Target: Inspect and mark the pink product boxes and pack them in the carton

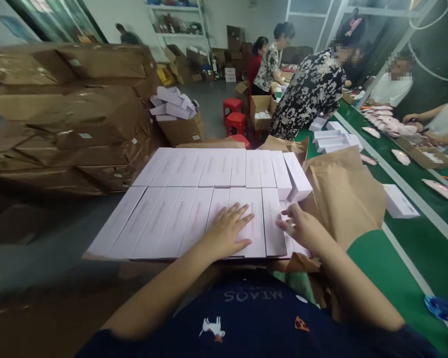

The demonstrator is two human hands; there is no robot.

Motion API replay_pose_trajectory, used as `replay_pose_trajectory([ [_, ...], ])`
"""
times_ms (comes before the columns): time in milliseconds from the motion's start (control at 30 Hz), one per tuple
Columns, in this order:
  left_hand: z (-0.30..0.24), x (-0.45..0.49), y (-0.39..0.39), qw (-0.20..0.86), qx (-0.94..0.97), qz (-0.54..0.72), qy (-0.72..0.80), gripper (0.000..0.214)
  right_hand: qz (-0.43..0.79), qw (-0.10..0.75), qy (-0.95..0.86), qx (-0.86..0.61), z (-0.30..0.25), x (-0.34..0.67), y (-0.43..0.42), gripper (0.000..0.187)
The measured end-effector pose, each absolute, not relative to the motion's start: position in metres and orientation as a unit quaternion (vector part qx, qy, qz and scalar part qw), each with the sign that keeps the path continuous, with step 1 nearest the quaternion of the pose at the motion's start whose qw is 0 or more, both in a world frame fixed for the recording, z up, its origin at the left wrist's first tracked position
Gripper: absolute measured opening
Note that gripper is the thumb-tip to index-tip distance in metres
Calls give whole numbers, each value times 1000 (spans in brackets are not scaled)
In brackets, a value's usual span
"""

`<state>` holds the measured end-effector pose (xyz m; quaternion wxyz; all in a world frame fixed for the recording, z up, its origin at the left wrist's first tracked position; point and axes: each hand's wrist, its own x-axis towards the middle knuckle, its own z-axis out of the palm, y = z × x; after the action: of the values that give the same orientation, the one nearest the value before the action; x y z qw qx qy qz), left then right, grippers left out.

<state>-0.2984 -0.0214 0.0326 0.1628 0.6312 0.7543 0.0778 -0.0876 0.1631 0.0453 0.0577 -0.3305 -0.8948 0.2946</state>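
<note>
The open left hand [226,231] is pressing flat on long white cartons [194,214] lying side by side at lower centre, long axes pointing away from the person, while the half-curled right hand [302,226] is touching their right side.

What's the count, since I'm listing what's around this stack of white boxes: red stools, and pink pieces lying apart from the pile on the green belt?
Red plastic stools: 3
Pink pieces: 4
Total: 7
</note>
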Motion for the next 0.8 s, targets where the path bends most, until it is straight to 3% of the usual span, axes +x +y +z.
replay_pose_trajectory([
  [167, 28, -293, -20, 175, 661, 71, 726, 66, 401, 71, -799, -443, 12, -117, 142, 43],
  [333, 27, -298, -21, 198, 660, 61, 722, 69, 471, 102, -740, -469, 0, -101, 132, 60],
  [467, 20, -300, -23, 196, 665, 125, 710, 66, 545, 160, -681, -462, 8, -79, 135, 68],
  [600, 12, -309, -28, 234, 639, 244, 691, 73, 605, 229, -635, -422, 32, -47, 134, 73],
  [667, 13, -307, -27, 309, 602, 356, 644, 85, 652, 267, -610, -363, 43, -41, 129, 74],
  [733, 16, -299, -22, 428, 568, 475, 519, 98, 690, 290, -599, -285, 51, -47, 124, 73],
  [800, 21, -288, -16, 504, 527, 573, 374, 98, 680, 308, -621, -238, 55, -64, 121, 68],
])
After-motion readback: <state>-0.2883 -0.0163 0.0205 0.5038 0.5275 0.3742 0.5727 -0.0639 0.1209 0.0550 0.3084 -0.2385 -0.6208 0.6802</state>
